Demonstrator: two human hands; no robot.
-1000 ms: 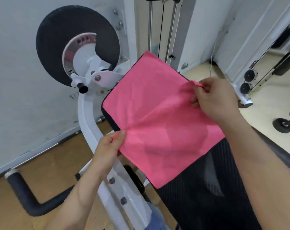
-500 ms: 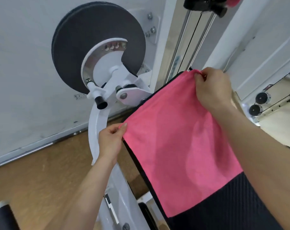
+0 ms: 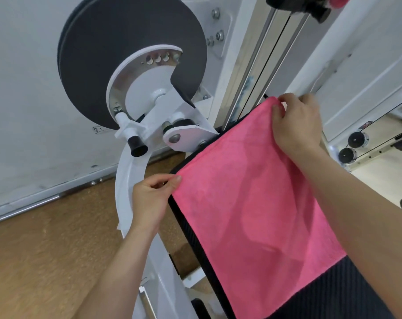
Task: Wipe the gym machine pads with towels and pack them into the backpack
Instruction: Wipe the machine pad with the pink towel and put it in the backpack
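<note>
Towel (image 3: 253, 203): one, pink, spread flat over the top end of the black machine pad (image 3: 347, 293), covering most of what shows of it. Left hand (image 3: 149, 199) pinches the towel corner at the pad's left edge; right hand (image 3: 296, 125) pinches the corner at the pad's top. Probably holding it taut to square it up on the pad before wiping. Pad's lower part shows bare below the towel. Count: one towel, one pad, two hands. Backpack not in view. Black disc (image 3: 131, 56) up-left of the pad.
</note>
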